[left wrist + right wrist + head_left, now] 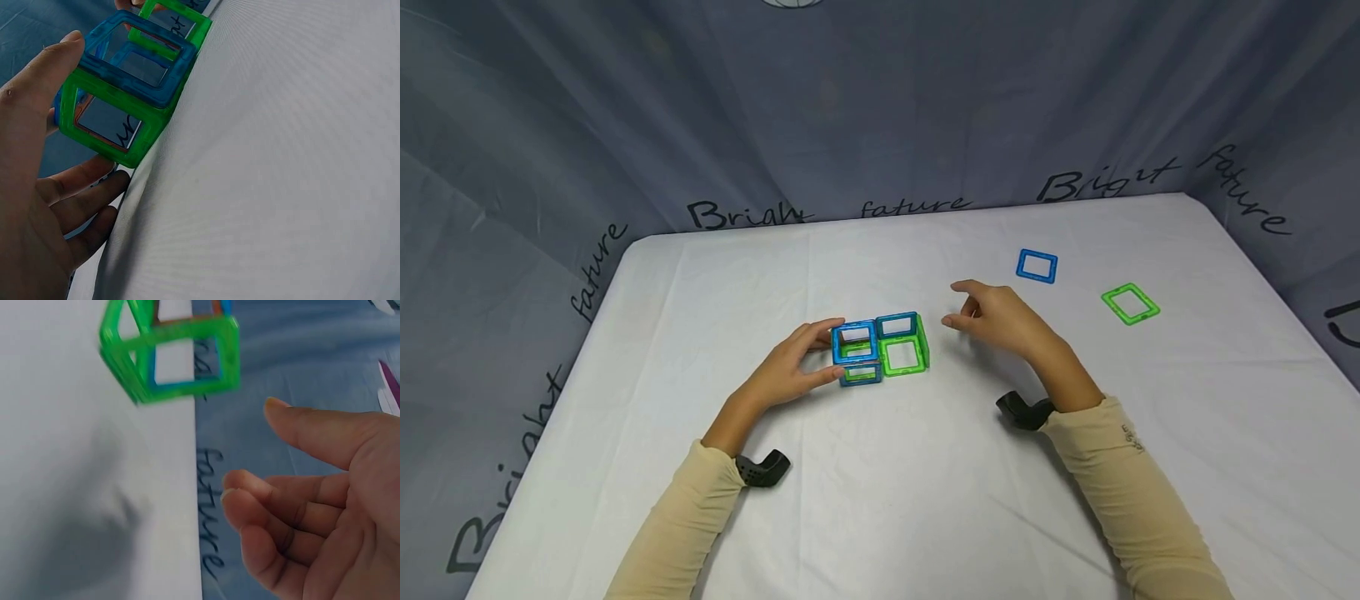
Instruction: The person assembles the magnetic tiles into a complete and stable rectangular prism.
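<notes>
A small structure of square magnetic tiles [876, 342], open frames in blue and green, stands on the white table. Its left part is a box with a blue tile on top. On the right, a blue tile [897, 317] and an upright green tile [923, 342] border a flat-lying green one. My left hand [786, 367] grips the box from the left, thumb [59, 62] at the near edge and index finger on the far side. To the right of the structure my right hand [1000, 318] hovers apart from it, fingers loosely bent and holding nothing.
A loose blue square tile [1019, 263] lies behind the right hand, and a loose green one [1144, 317] lies farther right. Grey cloth [880, 108] with handwritten lettering hangs behind the table. Each wrist carries a black camera mount [1026, 411].
</notes>
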`<state>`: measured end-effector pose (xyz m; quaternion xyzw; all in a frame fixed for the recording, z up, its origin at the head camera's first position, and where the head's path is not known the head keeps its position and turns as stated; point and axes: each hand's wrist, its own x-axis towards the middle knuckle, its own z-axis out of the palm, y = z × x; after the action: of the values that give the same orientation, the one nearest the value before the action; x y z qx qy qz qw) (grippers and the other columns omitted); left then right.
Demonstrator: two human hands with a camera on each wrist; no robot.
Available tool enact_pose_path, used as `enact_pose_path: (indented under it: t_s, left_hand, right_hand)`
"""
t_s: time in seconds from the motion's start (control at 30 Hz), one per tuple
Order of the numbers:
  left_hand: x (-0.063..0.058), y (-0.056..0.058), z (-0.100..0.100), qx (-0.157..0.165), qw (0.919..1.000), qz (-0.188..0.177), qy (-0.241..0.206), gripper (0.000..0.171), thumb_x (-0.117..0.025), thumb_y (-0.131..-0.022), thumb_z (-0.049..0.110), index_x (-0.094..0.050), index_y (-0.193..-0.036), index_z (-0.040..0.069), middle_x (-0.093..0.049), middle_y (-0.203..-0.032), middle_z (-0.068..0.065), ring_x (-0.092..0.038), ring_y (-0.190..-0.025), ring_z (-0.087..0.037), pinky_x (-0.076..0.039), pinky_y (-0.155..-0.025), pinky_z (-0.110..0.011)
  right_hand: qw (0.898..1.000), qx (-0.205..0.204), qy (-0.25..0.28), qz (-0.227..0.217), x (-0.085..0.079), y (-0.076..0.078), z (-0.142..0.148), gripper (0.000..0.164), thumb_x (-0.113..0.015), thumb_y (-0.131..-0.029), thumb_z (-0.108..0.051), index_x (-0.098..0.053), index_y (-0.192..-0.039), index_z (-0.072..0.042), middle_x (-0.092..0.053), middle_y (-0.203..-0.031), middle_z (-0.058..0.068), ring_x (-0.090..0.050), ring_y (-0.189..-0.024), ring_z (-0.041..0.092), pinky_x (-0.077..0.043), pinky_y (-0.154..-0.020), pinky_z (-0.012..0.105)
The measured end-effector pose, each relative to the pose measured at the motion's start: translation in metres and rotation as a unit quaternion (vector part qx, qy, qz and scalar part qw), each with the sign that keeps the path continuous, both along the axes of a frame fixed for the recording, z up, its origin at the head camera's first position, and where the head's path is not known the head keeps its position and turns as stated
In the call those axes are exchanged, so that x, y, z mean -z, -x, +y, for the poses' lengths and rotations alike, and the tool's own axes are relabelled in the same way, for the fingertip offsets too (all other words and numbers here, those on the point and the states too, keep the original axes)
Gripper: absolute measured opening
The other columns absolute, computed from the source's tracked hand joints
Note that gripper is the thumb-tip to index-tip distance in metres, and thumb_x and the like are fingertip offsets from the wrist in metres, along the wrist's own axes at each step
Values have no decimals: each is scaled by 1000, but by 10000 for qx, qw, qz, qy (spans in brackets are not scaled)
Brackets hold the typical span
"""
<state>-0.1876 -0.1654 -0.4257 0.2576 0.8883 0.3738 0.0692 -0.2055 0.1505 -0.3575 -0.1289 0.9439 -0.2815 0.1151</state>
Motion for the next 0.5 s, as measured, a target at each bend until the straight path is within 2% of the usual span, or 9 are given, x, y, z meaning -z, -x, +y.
enact_pose_path:
  t_s: [0.27,0.5]
  left_hand:
    - [1,0,0,4,10000,31,-31,68,-66,-81,39,-32,-139,32,-52,-120,-3,-54,-114,-19,-37,-100,-47]
    - [0,0,0,6,10000,18,29,68,-66,-82,39,-31,-140,31,-51,-122,-3,-53,-115,-19,-37,-101,-48]
  right_hand:
    - [9990,424,-154,75,-11,6,32,59,-59,-88,-30,-39,-135,-1,-62,-98,17,-57,-81,25,-46,-67,35]
    - [9955,898,-271,125,-12,13,66,61,-58,-88,-29,-35,-137,0,-60,-104,19,-55,-89,30,-46,-70,39]
